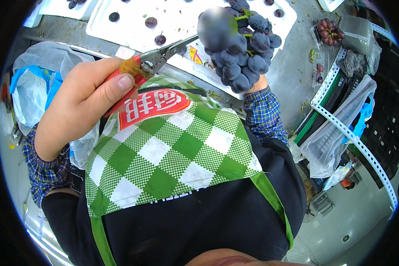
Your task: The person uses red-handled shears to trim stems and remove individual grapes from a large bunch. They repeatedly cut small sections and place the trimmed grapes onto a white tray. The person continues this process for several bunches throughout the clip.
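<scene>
My left hand [86,89] is wrapped around the red handles of metal fruit snips [154,60], with its thumb along the near handle. Their blades point right and reach a bunch of dark purple grapes [239,63]; a blurred round patch hides where the tips end. My right hand [260,83] holds that bunch up from behind, its fingers mostly hidden by the fruit. Green stems show between the grapes. Under the bunch, a white foam tray [129,28] carries several loose grapes [151,22] and a small yellow-and-red wrapper [195,55].
A bag-lined bin [31,89] stands at the left. On the metal table [291,66], a clear box of reddish grapes [331,31] sits beside stacked clear containers [354,28]. A perforated metal rack bar [360,148] curves along the right. Another foam tray [66,10] is at upper left.
</scene>
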The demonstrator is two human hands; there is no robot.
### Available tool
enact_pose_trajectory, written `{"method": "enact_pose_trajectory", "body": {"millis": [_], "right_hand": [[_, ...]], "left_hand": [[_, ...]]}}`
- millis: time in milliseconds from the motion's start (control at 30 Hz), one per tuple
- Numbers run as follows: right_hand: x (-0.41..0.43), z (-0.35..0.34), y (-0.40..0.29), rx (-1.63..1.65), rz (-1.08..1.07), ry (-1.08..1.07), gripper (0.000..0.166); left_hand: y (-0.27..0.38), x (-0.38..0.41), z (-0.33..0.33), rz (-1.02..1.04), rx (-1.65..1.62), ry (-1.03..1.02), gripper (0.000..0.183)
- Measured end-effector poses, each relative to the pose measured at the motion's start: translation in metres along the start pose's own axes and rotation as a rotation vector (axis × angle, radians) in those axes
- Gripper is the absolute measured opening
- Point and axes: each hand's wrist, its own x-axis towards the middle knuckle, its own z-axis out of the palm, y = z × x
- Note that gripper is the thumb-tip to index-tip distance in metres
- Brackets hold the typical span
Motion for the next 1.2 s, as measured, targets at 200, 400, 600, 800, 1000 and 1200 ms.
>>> {"method": "enact_pose_trajectory", "body": {"millis": [200, 400, 600, 800, 1000, 1200], "right_hand": [[0.023, -0.007, 0.006, 0.035, -0.140, 0.014, 0.053], [0.030, -0.008, 0.008, 0.057, -0.217, 0.020, 0.054], [0.028, -0.011, 0.004, 0.051, -0.263, 0.039, 0.055], [0.023, -0.011, -0.002, 0.062, -0.291, 0.034, 0.056], [0.023, -0.009, -0.004, 0.068, -0.298, 0.027, 0.057], [0.021, -0.010, -0.004, 0.073, -0.304, 0.028, 0.058]], "left_hand": [[0.008, 0.006, 0.017, -0.058, -0.428, -0.080, 0.044], [0.012, 0.023, 0.027, -0.215, -0.740, -0.243, 0.050], [0.024, 0.038, 0.038, -0.362, -0.955, -0.311, 0.055], [0.016, 0.049, 0.046, -0.392, -1.251, -0.435, 0.059], [0.018, 0.052, 0.051, -0.438, -1.375, -0.460, 0.060], [0.026, 0.049, 0.056, -0.413, -1.415, -0.457, 0.061]]}}
